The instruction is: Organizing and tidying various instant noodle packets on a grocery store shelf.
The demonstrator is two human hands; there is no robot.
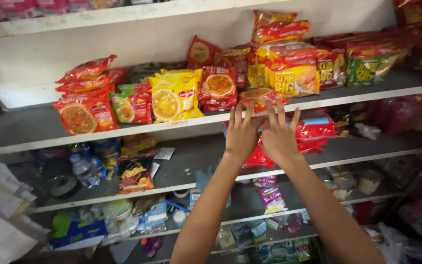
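Overhead, I see my left hand (pixel 241 134) and right hand (pixel 278 137) raised side by side, fingers spread and empty, just below a flat orange-and-red noodle packet (pixel 261 96) on the grey shelf edge (pixel 123 129), not yet grasped.

Glossy plastic noodle packets (pixel 174 100) (crinkled film), matt grey shelf (pixel 35 128), clear plastic bottle (pixel 85 170)

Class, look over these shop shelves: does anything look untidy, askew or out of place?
Yes. On the noodle shelf, packets lie in loose, tilted heaps; one orange packet overhangs the edge, just above the left hand and right hand. On the shelf below, a plastic bottle lies on its side among scattered wrappers.
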